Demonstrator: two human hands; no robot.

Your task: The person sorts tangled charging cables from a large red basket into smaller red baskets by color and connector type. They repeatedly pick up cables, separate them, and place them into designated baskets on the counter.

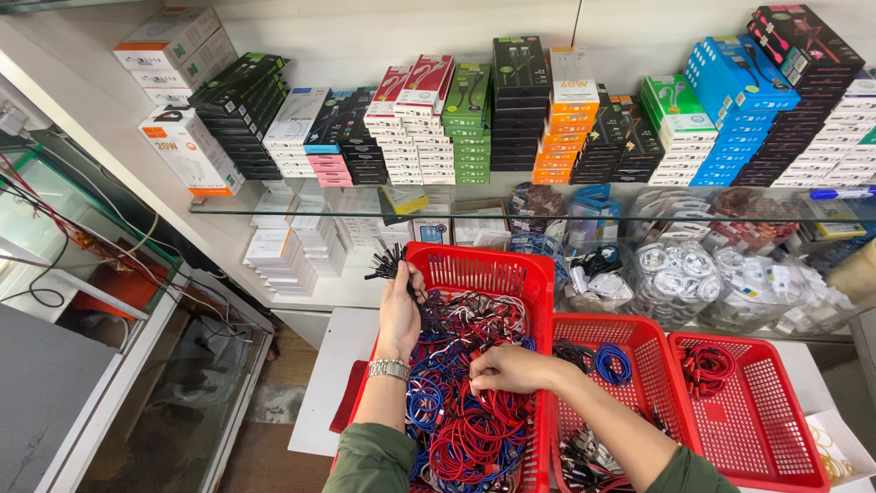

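A big red basket (538, 274) in front of me is heaped with tangled red, blue, white and black cables (465, 429). My left hand (400, 310), with a metal watch on the wrist, is closed around a bunch of black cables (387, 263) at the basket's far left corner, their plugs sticking up. My right hand (505, 368) rests on the heap in the middle, fingers pinching a red cable.
Two smaller red baskets sit to the right: one (639, 333) with blue and black coils, one (776, 429) with a red coil. A glass shelf (274, 210) carries stacked cable boxes; bagged white cables lie below. A glass counter stands at left.
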